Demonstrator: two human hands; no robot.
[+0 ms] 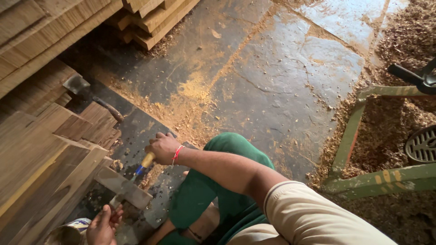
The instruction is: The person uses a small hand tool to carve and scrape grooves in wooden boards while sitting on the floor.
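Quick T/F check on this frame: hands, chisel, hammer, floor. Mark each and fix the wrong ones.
1. The right hand grips a chisel with a yellow handle. True.
2. The left hand holds the hammer. False: the hammer lies apart, up on the wood pieces; the left hand is at the small board.
3. Sawdust is scattered on the stone floor. True.
4. The person wears blue trousers. False: the trousers are green.
5. The right wrist bears a red band. True.
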